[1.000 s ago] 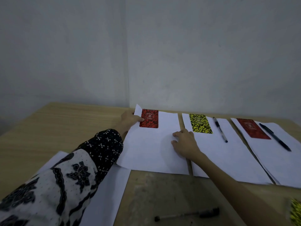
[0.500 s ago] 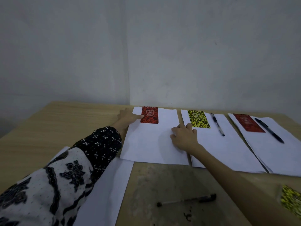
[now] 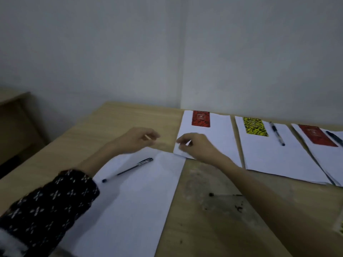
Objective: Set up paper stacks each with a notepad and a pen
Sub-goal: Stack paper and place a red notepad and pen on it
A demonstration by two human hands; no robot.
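A light wooden table [image 3: 115,125] stands in the corner of a white-walled room, and white paper stacks lie on it in a row along the far side. The left white paper stack in the row [image 3: 215,138] carries a red patterned notepad [image 3: 201,118] at its far end, and no pen lies on it. The next white paper stack to the right [image 3: 278,160] carries a yellow and black patterned notepad [image 3: 255,126] and, just beside it on the right, a dark pen with a clear barrel [image 3: 277,133]. At the right edge, a third white paper stack [image 3: 332,164] carries a dark red notepad [image 3: 317,135] and a black pen [image 3: 335,138] next to it.

Nearer, on the left, lies a large white paper sheet [image 3: 133,204] with a black ballpoint pen [image 3: 128,170] resting slantwise on its far part. Another dark pen [image 3: 225,195] lies on the bare, stained table surface, partly hidden by the right forearm.

The left hand [image 3: 137,139], coming out of a black and white patterned sleeve [image 3: 50,203], hovers above the table with loosely curled fingers and holds nothing. The right hand [image 3: 194,145] is over the near left corner of the left stack; its fingers are bent, and I cannot tell if they pinch the paper.
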